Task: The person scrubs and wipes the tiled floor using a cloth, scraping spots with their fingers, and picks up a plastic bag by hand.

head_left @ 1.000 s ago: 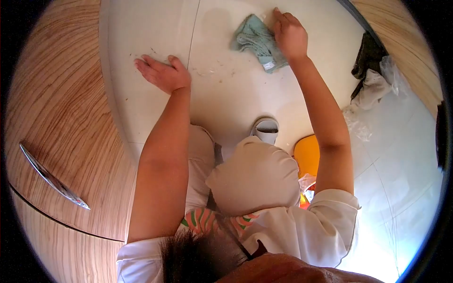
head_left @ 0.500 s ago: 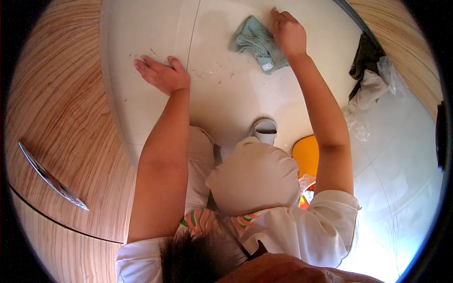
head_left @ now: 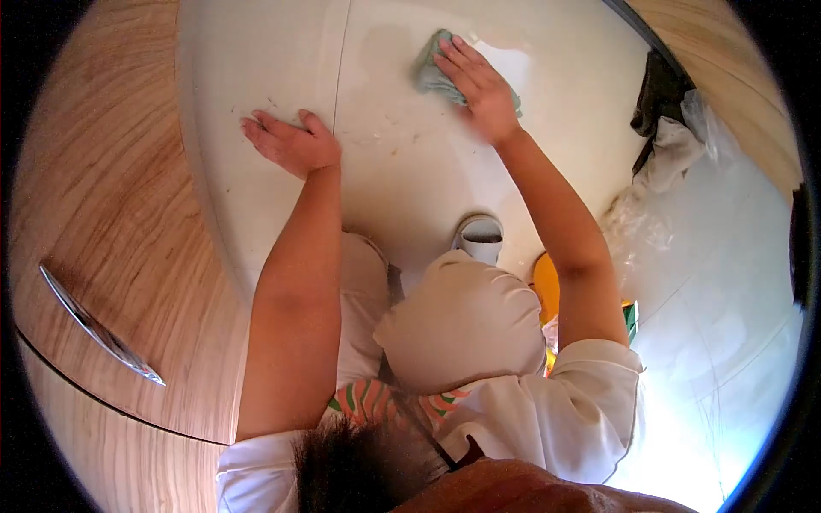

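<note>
the green cloth [head_left: 429,73] lies on the pale floor [head_left: 410,188], toward the far side, under the right hand [head_left: 483,92]. that hand's fingers are stretched out nearly straight across it, pressing it down flat rather than curling round it; the thumb side is blurred, so i cannot tell whether it pinches an edge. the left hand [head_left: 295,147] is set down on the floor well apart from the cloth, fingers spread a little, thumb held away, with nothing in it.

the work with the cloth looks only partly done. just beside the cloth, a bright patch [head_left: 506,64] of floor shows no clear specks, though whether that is damp or only reflected light is hard to say. what seems left is nearer the middle: pale brown crumbs [head_left: 394,152] lie scattered between the two hands, and dark specks [head_left: 272,101] sit just past the left fingertips, with a few more toward the wooden cupboard [head_left: 120,205]. the cloth touches none of these.
</note>
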`<state>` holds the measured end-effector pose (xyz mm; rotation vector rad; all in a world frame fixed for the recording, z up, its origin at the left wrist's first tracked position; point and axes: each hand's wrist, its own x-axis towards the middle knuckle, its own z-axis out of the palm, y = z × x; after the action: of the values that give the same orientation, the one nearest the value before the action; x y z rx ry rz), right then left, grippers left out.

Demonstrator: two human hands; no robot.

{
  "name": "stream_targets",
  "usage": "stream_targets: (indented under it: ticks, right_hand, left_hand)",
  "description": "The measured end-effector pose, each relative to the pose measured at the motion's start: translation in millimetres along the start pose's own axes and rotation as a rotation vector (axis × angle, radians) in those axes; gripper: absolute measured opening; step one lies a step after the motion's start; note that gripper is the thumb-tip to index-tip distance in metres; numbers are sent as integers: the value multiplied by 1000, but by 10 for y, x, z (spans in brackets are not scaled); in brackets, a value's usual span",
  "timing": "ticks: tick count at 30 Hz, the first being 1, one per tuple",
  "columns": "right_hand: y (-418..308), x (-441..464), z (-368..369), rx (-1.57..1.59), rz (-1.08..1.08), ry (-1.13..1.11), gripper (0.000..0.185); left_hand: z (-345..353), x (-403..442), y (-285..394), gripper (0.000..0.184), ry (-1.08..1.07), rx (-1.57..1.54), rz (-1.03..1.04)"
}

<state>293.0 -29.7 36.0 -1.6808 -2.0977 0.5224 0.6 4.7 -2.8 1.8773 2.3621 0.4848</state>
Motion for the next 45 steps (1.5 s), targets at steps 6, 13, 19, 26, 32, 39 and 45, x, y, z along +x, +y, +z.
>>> stream_targets:
  ticks: [6, 13, 19, 26, 32, 39, 45]
  right_hand:
    - [192, -243, -141, 201, 151, 477, 66]
    - [1073, -46, -122, 18, 647, 747, 56]
    - [51, 569, 523, 154, -93, 202, 62]
    - [-339, 285, 391, 342, -151, 93, 62]
    - [-121, -235, -266, 17, 130, 128, 47]
    - [577, -387, -468, -184, 396, 206, 39]
    - [706, -229, -418, -184, 279, 215, 31]
  left_hand:
    - [27, -7, -20, 75, 0, 12, 9]
    - [42, -30, -28, 73, 9, 18, 21]
    - [58, -22, -23, 74, -18, -2, -6]
    - [2, 12, 21, 74, -22, 5, -18]
    - [50, -19, -44, 74, -9, 10, 23]
    - [-4, -3, 34, 74, -34, -9, 1]
    - [18, -17, 13, 73, -23, -20, -8]
